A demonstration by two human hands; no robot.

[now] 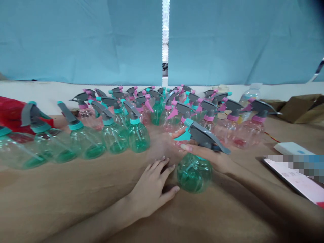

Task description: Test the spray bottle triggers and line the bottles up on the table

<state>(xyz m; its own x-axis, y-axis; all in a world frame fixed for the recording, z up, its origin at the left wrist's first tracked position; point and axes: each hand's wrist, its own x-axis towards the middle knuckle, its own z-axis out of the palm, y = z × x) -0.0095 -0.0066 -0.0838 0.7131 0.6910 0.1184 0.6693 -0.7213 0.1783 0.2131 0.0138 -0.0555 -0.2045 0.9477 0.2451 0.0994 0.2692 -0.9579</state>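
My right hand [202,152] grips a green spray bottle [194,175] around its neck, just below the grey head with its teal trigger and nozzle. The see-through body of that bottle hangs at or just over the table; I cannot tell whether it touches. My left hand [154,185] lies palm down on the brown table [111,199], left of the bottle, fingers spread and holding nothing. A row of green spray bottles [138,136] reaches away to the left. Pink spray bottles [248,131] stand behind my right hand.
More pink and green spray bottles [157,108] crowd the back middle. A phone [291,175] and a white box [293,148] lie at the right. Behind them are a brown carton [301,108] and a clear plastic bottle [250,94]. A red bag [12,111] sits far left.
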